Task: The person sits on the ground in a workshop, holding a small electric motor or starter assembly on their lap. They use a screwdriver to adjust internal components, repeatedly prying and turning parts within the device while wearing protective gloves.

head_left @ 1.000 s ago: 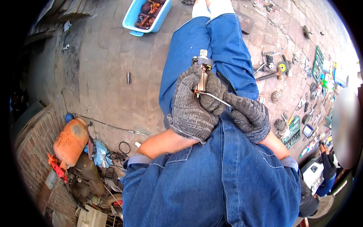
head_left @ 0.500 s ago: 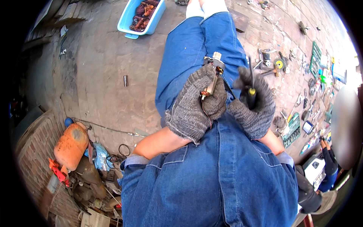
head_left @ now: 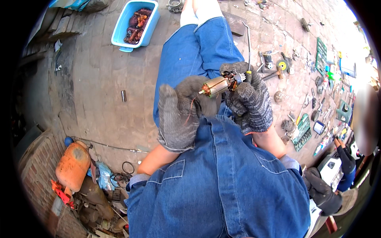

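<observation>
A motor armature (head_left: 216, 86), with a metal core, copper windings and a pale commutator end, lies tilted above my lap. My right hand (head_left: 250, 99), in a grey knitted glove, grips it by the commutator end. The same hand also holds a long thin hook tool (head_left: 249, 47) with a bent tip, pointing away from me; its handle is mostly hidden by the glove. My left hand (head_left: 180, 113), gloved too and slightly blurred, is open beside the armature's other end, fingers apart. A loose thin copper wire (head_left: 191, 111) hangs across its palm.
A blue tub (head_left: 154, 23) of reddish-brown copper coils stands beyond my legs. Left lie a small metal cylinder (head_left: 124, 96) and an orange tank (head_left: 74, 164). At right, a hammer (head_left: 279, 73), green socket trays (head_left: 303, 133) and several tools cover the brick floor. Another person's arm (head_left: 346, 160) is at lower right.
The armature has passed from my left hand to my right and turned, its commutator end now rightward. My left hand has opened. The hook tool stays in my right hand.
</observation>
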`<state>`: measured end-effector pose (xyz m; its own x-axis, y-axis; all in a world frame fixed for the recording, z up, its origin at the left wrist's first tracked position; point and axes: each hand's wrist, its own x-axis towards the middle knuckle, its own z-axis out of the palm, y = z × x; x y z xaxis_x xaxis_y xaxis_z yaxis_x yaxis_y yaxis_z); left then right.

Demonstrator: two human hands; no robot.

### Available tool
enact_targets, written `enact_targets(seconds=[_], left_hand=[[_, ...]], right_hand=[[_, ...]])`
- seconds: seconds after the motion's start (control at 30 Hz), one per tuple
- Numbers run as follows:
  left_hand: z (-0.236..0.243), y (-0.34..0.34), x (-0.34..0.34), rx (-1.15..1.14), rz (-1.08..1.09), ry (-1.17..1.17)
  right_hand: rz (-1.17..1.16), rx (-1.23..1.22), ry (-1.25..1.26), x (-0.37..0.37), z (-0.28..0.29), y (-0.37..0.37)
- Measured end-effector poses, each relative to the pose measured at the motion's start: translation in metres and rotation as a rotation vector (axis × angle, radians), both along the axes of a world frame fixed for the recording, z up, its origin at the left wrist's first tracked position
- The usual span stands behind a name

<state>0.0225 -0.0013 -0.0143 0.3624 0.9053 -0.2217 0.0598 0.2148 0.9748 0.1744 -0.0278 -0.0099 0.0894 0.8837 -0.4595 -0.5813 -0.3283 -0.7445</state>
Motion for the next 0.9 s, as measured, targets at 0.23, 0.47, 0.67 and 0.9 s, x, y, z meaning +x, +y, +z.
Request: enact_targets(seconds=[0.23,0.47,0.67,0.9], left_hand=[[-0.002,-0.006,0.018,0.059,0.182,-0.436],[-0.013,0.003,0.012,0.141,-0.053,-0.684],[-0.023,0.004,0.015,-0.046,-0.108,-0.945],[0.004,-0.003,0.008,0.026,-0.001,-0.446]], right_hand=[[-0.152,-0.043,0.048,-0.03,0.007,-0.003],[0.081,-0.125,0.447,-0.017,-0.027,-0.037],[0.041,-0.207,0.471,-0.018,-0.015,-0.032],[0.016,-0.21,0.3,-0.025,0.006,-0.015]])
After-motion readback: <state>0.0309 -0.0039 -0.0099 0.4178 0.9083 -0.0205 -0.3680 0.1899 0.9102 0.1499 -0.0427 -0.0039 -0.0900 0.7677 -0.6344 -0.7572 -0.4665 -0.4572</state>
